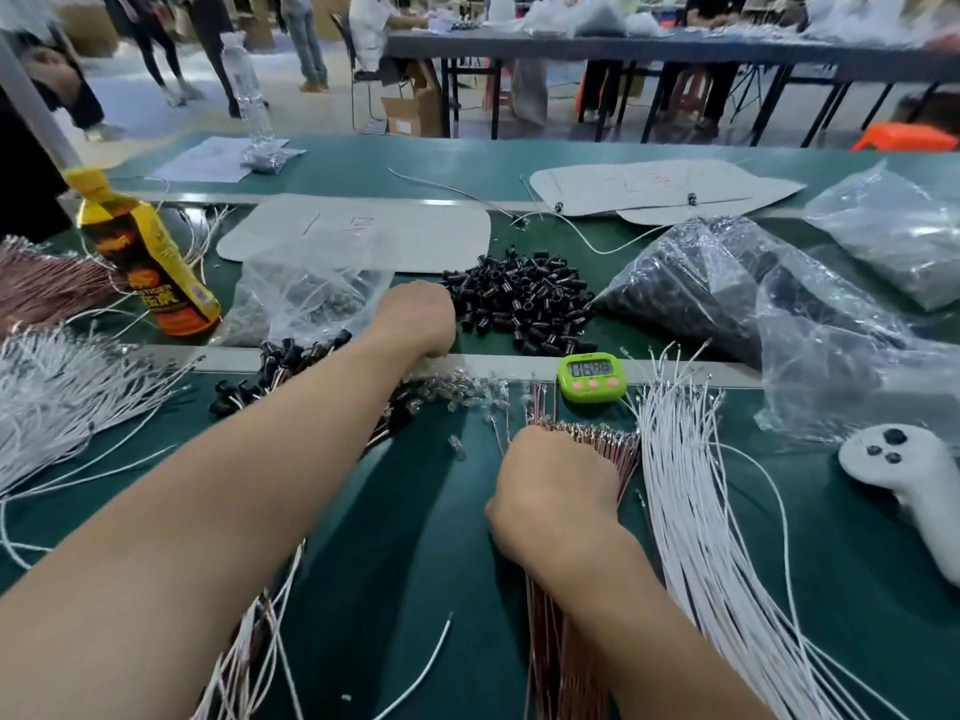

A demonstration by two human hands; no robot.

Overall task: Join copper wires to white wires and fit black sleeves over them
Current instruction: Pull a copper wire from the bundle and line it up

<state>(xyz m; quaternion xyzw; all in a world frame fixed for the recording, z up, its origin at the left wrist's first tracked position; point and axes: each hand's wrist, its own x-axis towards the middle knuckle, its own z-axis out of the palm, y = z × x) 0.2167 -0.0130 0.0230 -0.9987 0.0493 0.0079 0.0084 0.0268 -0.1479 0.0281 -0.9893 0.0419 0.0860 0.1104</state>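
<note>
One head-worn wide-angle view looks forward and down, close over left hand (415, 319) and right hand (550, 491) at the bench (415, 563), room beyond.

desk (415, 537) green | back centre: heap of black sleeves (519, 298) | right: white wires (727, 511) beside copper wires (602, 441) | timer (591, 377) | plastic bags (753, 304) | left: bottle (150, 262) upright | far right: controller (914, 480)

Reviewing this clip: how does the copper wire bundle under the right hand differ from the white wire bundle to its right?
The copper wires are reddish-brown; the white wires are white. The copper wires lie packed in a tight bundle, while the white wires fan out loosely. The right hand sits on the copper wires, not on the white wires. Both lie on the green table, with their far ends toward the timer.
</note>
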